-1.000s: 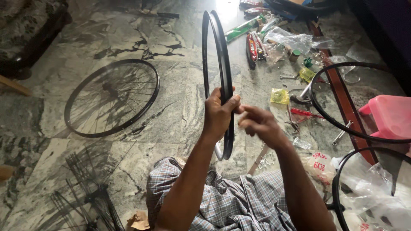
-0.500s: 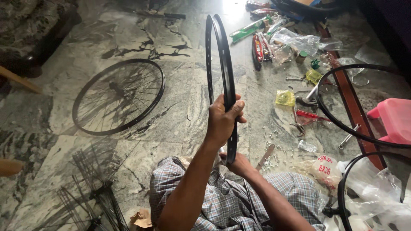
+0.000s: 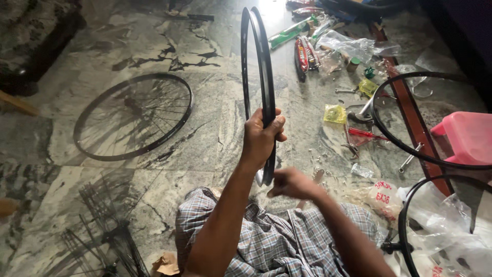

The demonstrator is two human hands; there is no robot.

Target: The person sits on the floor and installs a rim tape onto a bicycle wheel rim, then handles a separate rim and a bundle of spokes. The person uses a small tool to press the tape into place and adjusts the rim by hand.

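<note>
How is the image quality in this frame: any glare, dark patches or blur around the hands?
Head view: glare burns out the stone floor behind the top of the upright black rim; the upper right corner falls into deep shadow; the left hand on the rim is sharp, the right hand below is slightly soft; edges bow a little.

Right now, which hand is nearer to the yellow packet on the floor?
The right hand. It sits low by the bare black bicycle rim, below-left of the yellow packet; the left hand grips that rim farther left.

Spoked wheel (image 3: 134, 115), pink stool (image 3: 464, 137), loose spokes (image 3: 105, 233) on floor.
</note>
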